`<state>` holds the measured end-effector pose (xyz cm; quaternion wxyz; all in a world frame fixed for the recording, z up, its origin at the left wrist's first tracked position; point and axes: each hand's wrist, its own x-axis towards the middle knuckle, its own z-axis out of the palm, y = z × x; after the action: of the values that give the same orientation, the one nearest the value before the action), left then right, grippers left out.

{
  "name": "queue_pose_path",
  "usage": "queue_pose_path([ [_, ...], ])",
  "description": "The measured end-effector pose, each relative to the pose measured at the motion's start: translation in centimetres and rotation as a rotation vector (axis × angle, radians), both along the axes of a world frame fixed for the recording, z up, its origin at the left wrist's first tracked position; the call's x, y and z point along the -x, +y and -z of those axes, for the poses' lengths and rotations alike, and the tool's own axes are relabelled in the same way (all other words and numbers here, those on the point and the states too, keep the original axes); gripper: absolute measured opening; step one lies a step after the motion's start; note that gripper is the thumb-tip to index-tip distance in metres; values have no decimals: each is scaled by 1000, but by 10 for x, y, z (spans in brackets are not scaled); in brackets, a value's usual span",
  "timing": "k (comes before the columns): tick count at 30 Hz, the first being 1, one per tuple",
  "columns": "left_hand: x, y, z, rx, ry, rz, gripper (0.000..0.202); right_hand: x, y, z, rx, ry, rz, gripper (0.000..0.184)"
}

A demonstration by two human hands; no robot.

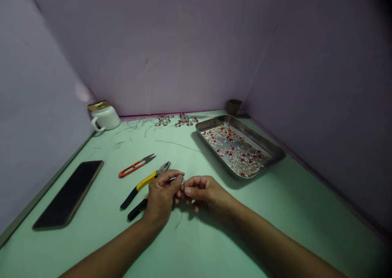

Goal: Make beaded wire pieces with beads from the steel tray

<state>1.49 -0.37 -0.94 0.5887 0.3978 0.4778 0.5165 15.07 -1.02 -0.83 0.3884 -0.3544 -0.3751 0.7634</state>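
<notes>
My left hand is closed in a pinch, thumb against forefinger. Its fingertips meet those of my right hand, which pinches too. Between them a small bit of thin wire shows, mostly hidden by the fingers; a tail of thin wire hangs or lies below. Partly under my left hand are pliers with yellow and black handles and a steel head. Just beyond them lie orange thread snips, blades pointing right.
A metal tray of red, white and clear beads stands at right. Behind are beaded pieces, wire scraps, a brown cup and a white mug against the walls. A phone lies at left. A long wire crosses the middle.
</notes>
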Motion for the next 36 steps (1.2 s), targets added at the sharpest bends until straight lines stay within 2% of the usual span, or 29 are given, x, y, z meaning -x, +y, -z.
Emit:
queue_pose_path([
  [17, 2, -2, 3, -10, 69, 101, 23, 2, 0, -1, 1, 6, 3, 22],
  [26, -2, -3, -4, 21, 53, 70, 24, -1, 0, 0, 13, 13, 11, 20],
  [34, 1, -1, 1, -3, 9, 130, 21, -2, 1, -3, 1, -44, -29, 19],
  [36, 2, -1, 2, -5, 10, 144, 19, -2, 2, -1, -18, -88, 9, 19],
])
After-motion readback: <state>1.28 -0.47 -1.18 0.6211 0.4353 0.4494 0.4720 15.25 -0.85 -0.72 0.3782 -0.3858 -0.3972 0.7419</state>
